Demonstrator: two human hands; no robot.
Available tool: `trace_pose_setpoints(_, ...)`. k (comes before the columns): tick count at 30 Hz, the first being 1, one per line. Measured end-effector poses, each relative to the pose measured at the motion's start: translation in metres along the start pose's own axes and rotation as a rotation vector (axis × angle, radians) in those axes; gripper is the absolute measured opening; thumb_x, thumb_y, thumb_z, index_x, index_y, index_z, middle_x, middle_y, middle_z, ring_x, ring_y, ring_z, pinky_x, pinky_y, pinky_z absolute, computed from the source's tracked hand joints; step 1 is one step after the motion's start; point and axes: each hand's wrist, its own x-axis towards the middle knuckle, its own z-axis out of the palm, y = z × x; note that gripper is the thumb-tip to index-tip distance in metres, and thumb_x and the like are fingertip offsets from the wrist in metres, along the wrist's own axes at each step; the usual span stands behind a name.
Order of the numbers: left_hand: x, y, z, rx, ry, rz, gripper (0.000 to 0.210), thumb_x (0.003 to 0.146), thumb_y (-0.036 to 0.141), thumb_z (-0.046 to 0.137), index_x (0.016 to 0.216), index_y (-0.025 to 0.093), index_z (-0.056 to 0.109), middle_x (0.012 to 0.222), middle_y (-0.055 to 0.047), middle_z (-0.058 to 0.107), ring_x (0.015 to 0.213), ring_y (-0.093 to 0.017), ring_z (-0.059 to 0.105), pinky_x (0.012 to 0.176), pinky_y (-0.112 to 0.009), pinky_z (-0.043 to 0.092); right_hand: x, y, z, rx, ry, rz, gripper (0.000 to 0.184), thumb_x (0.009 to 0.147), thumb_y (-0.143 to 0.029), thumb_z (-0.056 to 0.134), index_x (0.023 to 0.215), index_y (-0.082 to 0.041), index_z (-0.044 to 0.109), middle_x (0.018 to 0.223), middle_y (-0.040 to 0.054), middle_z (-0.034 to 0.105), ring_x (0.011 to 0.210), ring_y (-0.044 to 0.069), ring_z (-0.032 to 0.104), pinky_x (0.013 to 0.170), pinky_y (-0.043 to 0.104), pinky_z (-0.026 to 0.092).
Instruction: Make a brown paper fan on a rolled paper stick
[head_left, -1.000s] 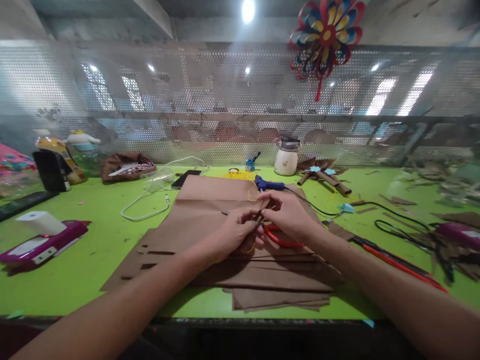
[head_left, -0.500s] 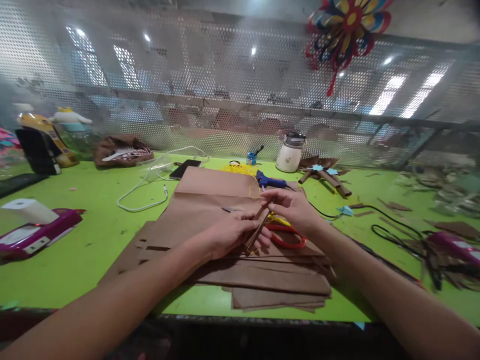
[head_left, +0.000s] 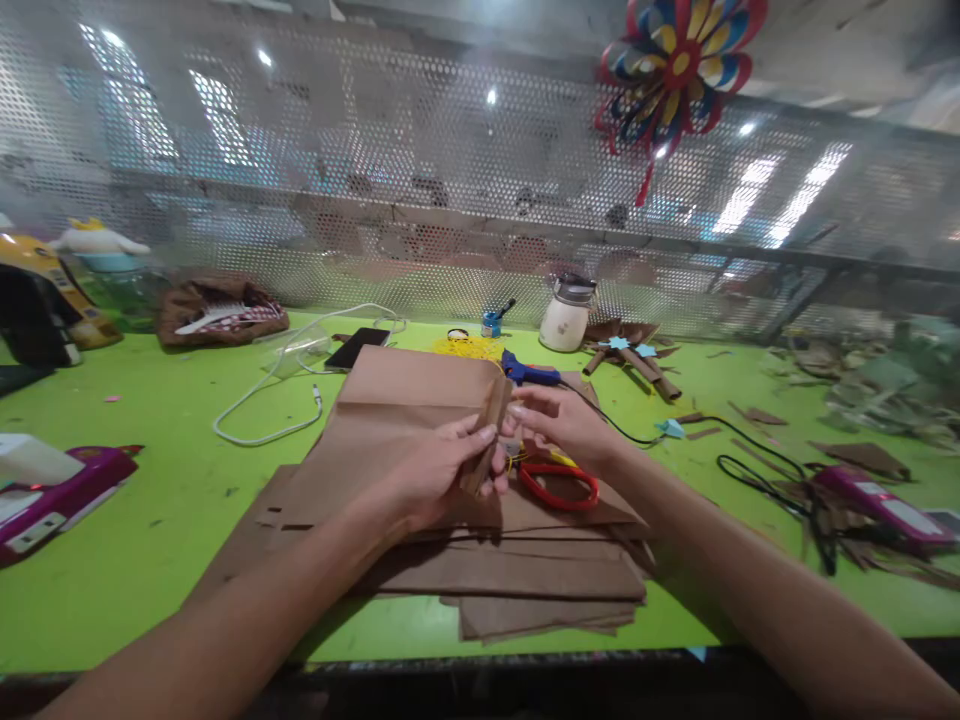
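Note:
My left hand (head_left: 431, 470) is closed around a folded strip of brown paper (head_left: 487, 430), its thumb lying across the front. The strip is tilted, its upper end leaning right. Close to the strip's right edge, the fingertips of my right hand (head_left: 566, 425) are pinched together; whatever is between them is too small to make out. Below lies a stack of brown paper sheets (head_left: 397, 385), the top one creased. Scissors with red handles (head_left: 559, 488) rest on the stack under my right hand, their blades mostly hidden.
Behind the stack are a blue glue gun (head_left: 531, 372), yellow thread (head_left: 469, 347), a phone (head_left: 357, 349) and a white jar (head_left: 566, 318). A white cable (head_left: 270, 440) curls at left. Purple power strips (head_left: 67, 490) lie at both sides, paper scraps (head_left: 859, 458) at right.
The paper strip has turned more upright, its broad face now showing. My right hand has shifted from the strip's top to its right edge. The whole view has swung slightly right.

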Motion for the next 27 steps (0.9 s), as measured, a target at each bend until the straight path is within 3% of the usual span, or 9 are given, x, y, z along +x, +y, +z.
trace_pose_setpoints(3,-0.002,0.02,-0.004,-0.016,0.087,0.123,0.016,0.083,0.024,0.054,0.095,0.014,0.054,0.064,-0.002,0.058,0.048,-0.009,0.052,0.044,-0.018,0.037,-0.002,-0.01,-0.011,-0.159,-0.002,0.033,0.032,0.073,-0.036,0.063,0.093,-0.012,0.065,0.064,-0.0006,0.058,0.045,0.005,0.042,0.041,0.019,0.031)
trace_pose_setpoints(9,-0.013,0.071,-0.022,-0.207,0.245,0.354,0.017,0.088,0.013,0.039,0.089,0.01,0.056,0.057,-0.002,0.05,0.043,-0.006,0.045,0.035,-0.012,0.029,0.008,-0.016,-0.049,-0.402,0.198,-0.064,0.03,0.073,-0.031,0.058,0.091,-0.01,0.068,0.057,-0.0004,0.058,0.041,0.006,0.041,0.043,0.022,0.034)
trace_pose_setpoints(11,-0.021,0.084,-0.025,-0.294,0.298,0.413,0.024,0.09,0.012,0.032,0.085,0.009,0.055,0.057,-0.001,0.048,0.042,-0.004,0.043,0.035,-0.01,0.03,0.013,-0.015,-0.059,-0.525,0.309,-0.103,0.025,0.074,-0.027,0.056,0.088,-0.011,0.069,0.061,0.0028,0.062,0.048,0.011,0.05,0.051,0.026,0.042)
trace_pose_setpoints(14,-0.034,0.09,-0.016,-0.325,0.332,0.424,0.025,0.09,0.01,0.03,0.084,0.009,0.054,0.057,-0.001,0.046,0.042,-0.003,0.042,0.036,-0.01,0.03,0.015,-0.02,-0.052,-0.713,0.419,-0.25,0.017,0.074,-0.024,0.057,0.079,-0.015,0.071,0.082,0.0092,0.069,0.08,0.02,0.061,0.079,0.038,0.045)
trace_pose_setpoints(16,-0.04,0.086,-0.001,-0.262,0.364,0.394,0.02,0.089,0.011,0.034,0.086,0.01,0.054,0.059,-0.001,0.047,0.044,-0.005,0.044,0.037,-0.012,0.033,0.012,-0.029,-0.028,-0.655,0.317,-0.343,0.019,0.08,-0.026,0.054,0.083,-0.016,0.07,0.097,0.0103,0.068,0.096,0.021,0.058,0.09,0.04,0.04)
trace_pose_setpoints(20,-0.039,0.081,0.027,-0.18,0.365,0.404,0.019,0.088,0.012,0.035,0.089,0.011,0.054,0.059,-0.002,0.05,0.046,-0.008,0.046,0.039,-0.015,0.035,0.001,-0.038,0.046,-0.024,-0.22,-0.256,0.03,0.086,-0.035,0.049,0.108,-0.019,0.061,0.109,0.0085,0.063,0.098,0.016,0.058,0.087,0.034,0.044)
trace_pose_setpoints(21,-0.037,0.083,0.029,-0.185,0.368,0.42,0.02,0.089,0.011,0.033,0.088,0.011,0.054,0.059,-0.002,0.049,0.046,-0.008,0.045,0.039,-0.015,0.035,-0.003,-0.037,0.063,0.165,-0.317,-0.214,0.032,0.085,-0.038,0.051,0.11,-0.019,0.058,0.107,0.0081,0.063,0.094,0.016,0.06,0.084,0.033,0.045)
trace_pose_setpoints(23,-0.034,0.09,0.029,-0.208,0.372,0.447,0.023,0.089,0.01,0.031,0.087,0.01,0.054,0.058,-0.002,0.048,0.046,-0.007,0.045,0.038,-0.013,0.033,-0.014,-0.032,0.089,0.402,-0.491,-0.061,0.035,0.085,-0.045,0.05,0.102,-0.016,0.058,0.084,0.006,0.066,0.067,0.013,0.062,0.072,0.031,0.048)
trace_pose_setpoints(27,-0.034,0.103,0.015,-0.237,0.379,0.462,0.025,0.089,0.009,0.03,0.084,0.01,0.054,0.057,-0.002,0.047,0.043,-0.005,0.041,0.036,-0.012,0.029,-0.053,-0.028,0.099,0.34,-0.513,0.228,0.039,0.083,-0.049,0.049,0.093,-0.012,0.059,0.063,0.0,0.057,0.041,0.004,0.045,0.042,0.016,0.033)
